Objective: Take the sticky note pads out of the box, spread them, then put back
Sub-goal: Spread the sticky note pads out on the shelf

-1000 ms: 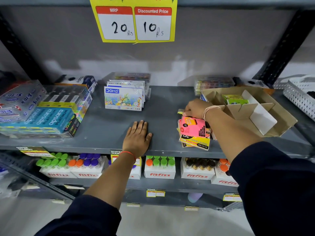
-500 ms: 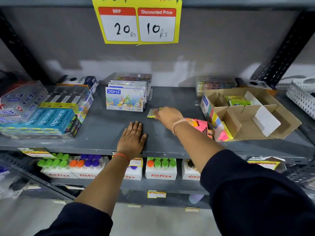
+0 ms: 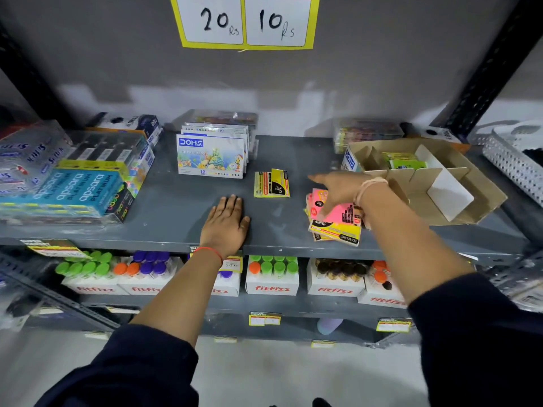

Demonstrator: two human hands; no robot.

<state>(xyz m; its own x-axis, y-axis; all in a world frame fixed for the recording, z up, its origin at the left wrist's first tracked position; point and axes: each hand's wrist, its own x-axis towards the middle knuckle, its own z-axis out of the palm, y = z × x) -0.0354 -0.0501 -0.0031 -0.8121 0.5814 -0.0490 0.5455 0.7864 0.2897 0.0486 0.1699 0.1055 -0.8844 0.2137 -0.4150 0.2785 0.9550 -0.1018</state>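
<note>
A yellow sticky note pad (image 3: 271, 183) lies alone on the grey shelf (image 3: 176, 210), right of the crayon boxes. A stack of pads with a pink pad (image 3: 338, 211) on top and a yellow pad (image 3: 338, 232) below sits near the shelf's front edge. My right hand (image 3: 338, 186) hovers over that stack, fingers apart, holding nothing. My left hand (image 3: 226, 223) rests flat on the shelf front. The open cardboard box (image 3: 458, 195) with dividers stands at the right, with green pads (image 3: 405, 161) in a back compartment.
DOMS crayon boxes (image 3: 210, 155) stand at mid-shelf. Pencil and eraser packs (image 3: 73, 177) fill the left. Clear packs (image 3: 367, 133) sit behind the box. A white basket (image 3: 514, 160) is at far right. Fitfizz bottle cartons (image 3: 273, 274) line the lower shelf.
My right hand carried one yellow pad from the stack leftward, set it down on the shelf, let go, and has moved back to the right over the stack. The left hand stayed put.
</note>
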